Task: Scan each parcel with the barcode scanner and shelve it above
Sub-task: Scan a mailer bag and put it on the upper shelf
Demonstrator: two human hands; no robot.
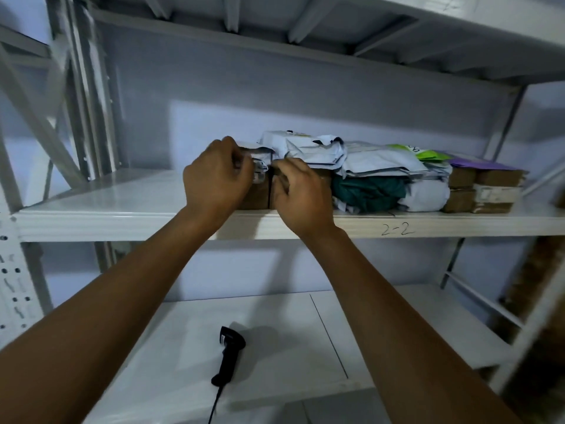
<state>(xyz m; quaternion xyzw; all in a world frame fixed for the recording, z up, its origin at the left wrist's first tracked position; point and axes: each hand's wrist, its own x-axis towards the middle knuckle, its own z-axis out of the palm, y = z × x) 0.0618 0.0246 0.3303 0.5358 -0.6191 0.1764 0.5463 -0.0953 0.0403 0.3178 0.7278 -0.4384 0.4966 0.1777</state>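
A brown cardboard parcel stands on the upper white shelf, at the left end of a row of parcels. My left hand grips its left top corner, fingers curled over the taped edge. Just to the right, my right hand has its fingers curled on the box's right side and top. To the right lie white poly mailers, a dark green bag and taped brown boxes. The black barcode scanner lies on the lower shelf, its cable running off toward me.
The upper shelf's front edge bears the handwritten mark "2-2". Another shelf board runs overhead. Grey uprights and braces stand at the left, a slanted brace at the right. The lower shelf holds only the scanner.
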